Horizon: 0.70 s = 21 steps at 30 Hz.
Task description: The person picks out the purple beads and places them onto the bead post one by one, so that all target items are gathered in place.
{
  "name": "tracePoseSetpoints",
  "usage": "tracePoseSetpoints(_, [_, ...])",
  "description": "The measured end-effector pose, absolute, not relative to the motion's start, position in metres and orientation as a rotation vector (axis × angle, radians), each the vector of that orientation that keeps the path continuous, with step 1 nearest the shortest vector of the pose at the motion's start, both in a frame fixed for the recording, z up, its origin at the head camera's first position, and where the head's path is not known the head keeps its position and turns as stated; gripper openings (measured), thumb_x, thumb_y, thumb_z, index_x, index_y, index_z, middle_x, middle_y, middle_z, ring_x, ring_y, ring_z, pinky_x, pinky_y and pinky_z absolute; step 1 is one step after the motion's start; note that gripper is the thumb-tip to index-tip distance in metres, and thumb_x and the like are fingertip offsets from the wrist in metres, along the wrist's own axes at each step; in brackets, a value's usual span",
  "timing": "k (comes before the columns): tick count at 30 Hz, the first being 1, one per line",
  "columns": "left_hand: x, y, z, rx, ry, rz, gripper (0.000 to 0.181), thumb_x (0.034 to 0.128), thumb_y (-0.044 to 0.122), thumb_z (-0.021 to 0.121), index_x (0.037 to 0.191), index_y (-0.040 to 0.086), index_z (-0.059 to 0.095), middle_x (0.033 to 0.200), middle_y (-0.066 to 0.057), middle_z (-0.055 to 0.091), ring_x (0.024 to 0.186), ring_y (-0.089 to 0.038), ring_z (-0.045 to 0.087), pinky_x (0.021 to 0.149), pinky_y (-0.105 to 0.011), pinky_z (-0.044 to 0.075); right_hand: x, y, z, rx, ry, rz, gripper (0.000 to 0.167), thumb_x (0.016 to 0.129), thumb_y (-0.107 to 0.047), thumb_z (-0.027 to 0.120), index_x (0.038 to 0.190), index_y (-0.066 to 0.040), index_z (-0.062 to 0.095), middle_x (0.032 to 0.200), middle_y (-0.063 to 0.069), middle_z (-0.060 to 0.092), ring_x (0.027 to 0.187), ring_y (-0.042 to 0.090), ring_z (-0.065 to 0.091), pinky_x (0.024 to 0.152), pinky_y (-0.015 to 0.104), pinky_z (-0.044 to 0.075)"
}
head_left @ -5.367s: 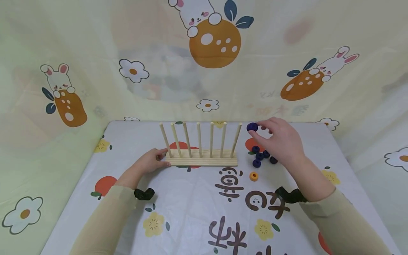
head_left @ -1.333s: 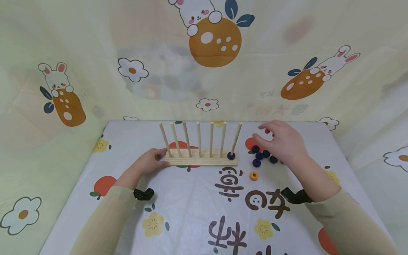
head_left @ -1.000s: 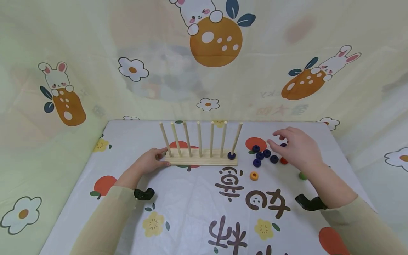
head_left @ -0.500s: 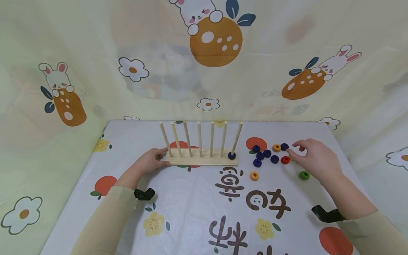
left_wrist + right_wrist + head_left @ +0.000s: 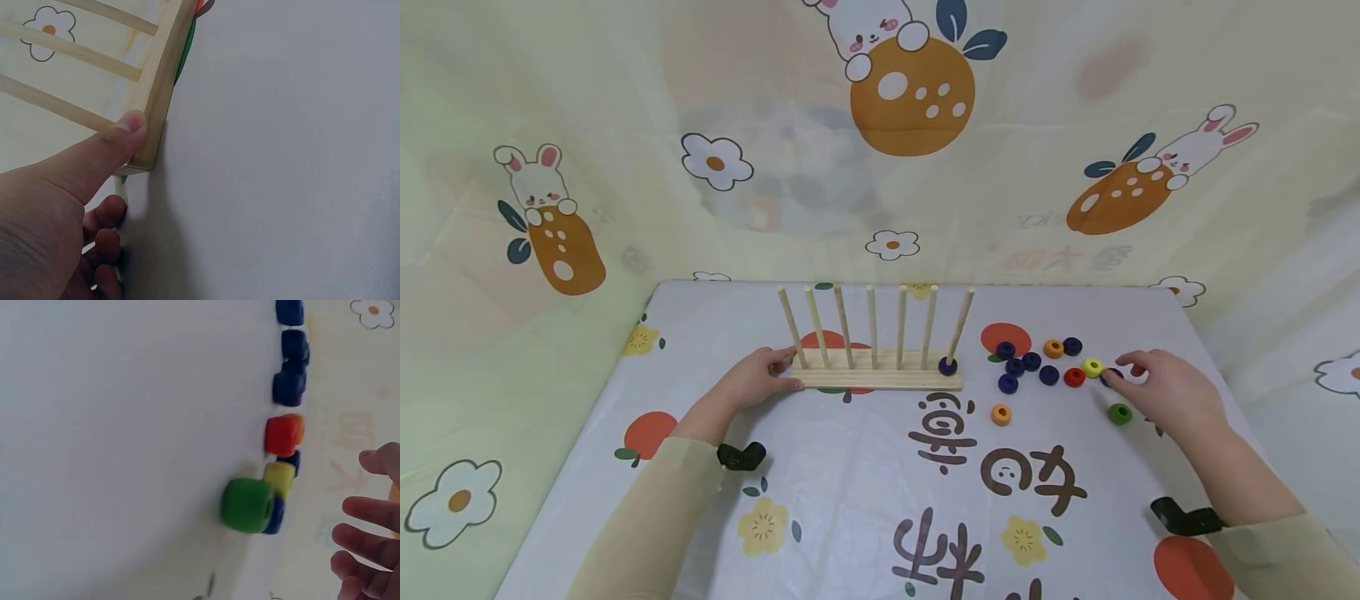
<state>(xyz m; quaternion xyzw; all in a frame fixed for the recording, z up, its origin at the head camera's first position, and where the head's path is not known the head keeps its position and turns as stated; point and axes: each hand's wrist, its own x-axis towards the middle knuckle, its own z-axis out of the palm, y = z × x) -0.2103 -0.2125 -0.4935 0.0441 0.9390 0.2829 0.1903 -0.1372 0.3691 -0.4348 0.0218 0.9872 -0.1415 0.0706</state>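
A wooden rack with a row of several upright pegs stands on the table, one dark blue bead at the foot of its rightmost peg. My left hand grips the rack's left end; in the left wrist view the thumb of that hand presses on the wooden base. My right hand is over the right end of the loose beads, its thumb partly covering a dark blue one. In the right wrist view its fingers are apart and hold nothing, beside the green bead.
Right of the rack lie several dark blue beads, two orange ones, a red bead, a yellow-green bead and a green bead. A patterned cloth covers the table; a printed curtain hangs behind.
The dark blue bead pinched by my right hand in the oldest frame is on the rightmost peg. That hand has moved right and nearer, uncovering more beads. My left hand has stayed put.
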Motion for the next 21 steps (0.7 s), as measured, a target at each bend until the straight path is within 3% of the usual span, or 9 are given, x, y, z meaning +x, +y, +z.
tracePoseSetpoints(8, [-0.212, -0.212, -0.492, 0.116, 2.63, 0.801, 0.08, 0.0845, 0.041, 0.078, 0.152, 0.021, 0.041, 0.109, -0.01, 0.051, 0.099, -0.025, 0.047, 0.085, -0.04, 0.043, -0.14, 0.383, -0.45, 0.146, 2.872, -0.447, 0.066, 0.092, -0.05, 0.063, 0.129, 0.004, 0.055, 0.116, 0.032, 0.054, 0.065, 0.021, 0.057, 0.052, 0.032, 0.045])
tracePoseSetpoints(21, [-0.211, -0.211, -0.492, 0.098, 2.631, 0.812, 0.079, 0.0845, 0.04, 0.079, 0.152, 0.021, 0.041, 0.107, -0.009, 0.051, 0.098, -0.025, 0.047, 0.084, -0.039, 0.043, -0.152, 0.394, -0.466, 0.21, 2.751, -0.499, 0.078, 0.09, -0.057, 0.064, 0.134, 0.006, 0.049, 0.12, 0.036, 0.05, 0.081, 0.031, 0.057, 0.057, 0.035, 0.05])
